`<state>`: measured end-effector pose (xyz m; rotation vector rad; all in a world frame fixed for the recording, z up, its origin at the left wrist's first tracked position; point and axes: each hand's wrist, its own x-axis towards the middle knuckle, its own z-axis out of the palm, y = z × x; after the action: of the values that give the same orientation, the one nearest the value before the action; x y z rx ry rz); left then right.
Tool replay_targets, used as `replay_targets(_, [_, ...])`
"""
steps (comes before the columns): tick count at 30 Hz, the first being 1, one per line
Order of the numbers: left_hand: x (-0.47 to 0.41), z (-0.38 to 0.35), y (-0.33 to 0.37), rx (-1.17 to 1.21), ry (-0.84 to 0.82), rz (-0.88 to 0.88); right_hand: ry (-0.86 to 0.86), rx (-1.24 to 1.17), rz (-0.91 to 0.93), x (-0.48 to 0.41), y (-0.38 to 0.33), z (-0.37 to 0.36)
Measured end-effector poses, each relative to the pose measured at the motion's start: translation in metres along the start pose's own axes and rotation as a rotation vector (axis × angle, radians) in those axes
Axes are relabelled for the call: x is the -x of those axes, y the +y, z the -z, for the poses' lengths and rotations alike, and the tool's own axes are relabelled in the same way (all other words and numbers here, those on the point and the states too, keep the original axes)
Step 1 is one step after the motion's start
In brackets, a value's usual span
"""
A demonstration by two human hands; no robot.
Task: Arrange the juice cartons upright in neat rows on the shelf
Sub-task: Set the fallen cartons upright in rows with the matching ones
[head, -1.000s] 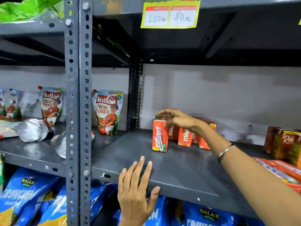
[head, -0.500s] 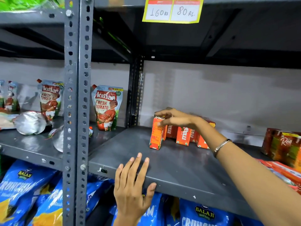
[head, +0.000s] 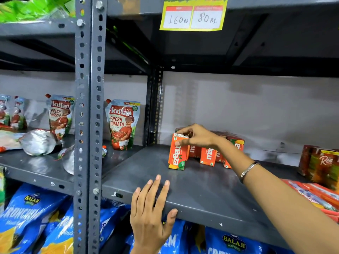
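Observation:
An orange Maaza juice carton (head: 177, 156) stands upright on the grey metal shelf (head: 201, 187), in front of the others. My right hand (head: 194, 136) grips its top with thumb and fingers. Behind it several more orange Maaza cartons (head: 207, 156) stand in a row near the back wall, partly hidden by my wrist. My left hand (head: 151, 211) lies flat on the shelf's front edge, fingers spread, holding nothing.
A perforated steel upright (head: 89, 125) divides the shelving. Tomato ketchup pouches (head: 122, 125) and silver pouches (head: 37, 142) fill the left bay. Dark juice cartons (head: 321, 163) and red packets (head: 315, 195) sit at right. Blue wafer bags (head: 27, 220) lie below. A yellow price tag (head: 192, 17) hangs above.
My right hand has turned the front carton on the shelf, so its orange logo face now shows instead of the side with the straw. The left hand stays on the shelf edge.

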<state>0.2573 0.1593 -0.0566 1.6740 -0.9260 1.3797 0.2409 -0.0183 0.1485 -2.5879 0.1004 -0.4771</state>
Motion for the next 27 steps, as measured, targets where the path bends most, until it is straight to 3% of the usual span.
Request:
replay_targets(12, [0.000, 0.000, 0.001, -0.005, -0.003, 0.000, 0.049, -0.037, 0.002, 0.002, 0.001, -0.008])
replay_targets(17, [0.001, 0.001, 0.000, 0.009, -0.015, 0.006, -0.009, -0.035, 0.015, 0.006, 0.002, -0.008])
replay_targets(23, [0.001, 0.003, 0.004, 0.023, -0.027, 0.021, -0.027, 0.016, -0.041, 0.030, 0.008, 0.010])
replay_targets(27, [0.001, 0.001, 0.018, 0.058, 0.030, 0.133, -0.029, 0.081, -0.179, 0.071, 0.031, 0.047])
